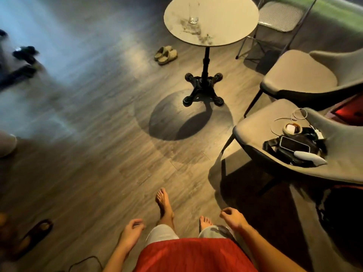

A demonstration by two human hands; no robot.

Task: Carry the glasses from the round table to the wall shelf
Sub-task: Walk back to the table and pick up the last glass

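One dark sandal lies on the floor at the far left. The left hand hangs low with loosely bent fingers and holds nothing. Two tan slippers sit side by side near the round bench. One tall clear glass stands upright on the bench, well apart from both hands. The right hand hangs loose too, holding nothing. At the right are three chairs: one folding chair, one far padded chair and one near padded chair, which carries one phone.

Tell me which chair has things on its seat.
The nearest padded chair, holding a phone, tape roll and cable; the farther padded chair and the folding chair show none.
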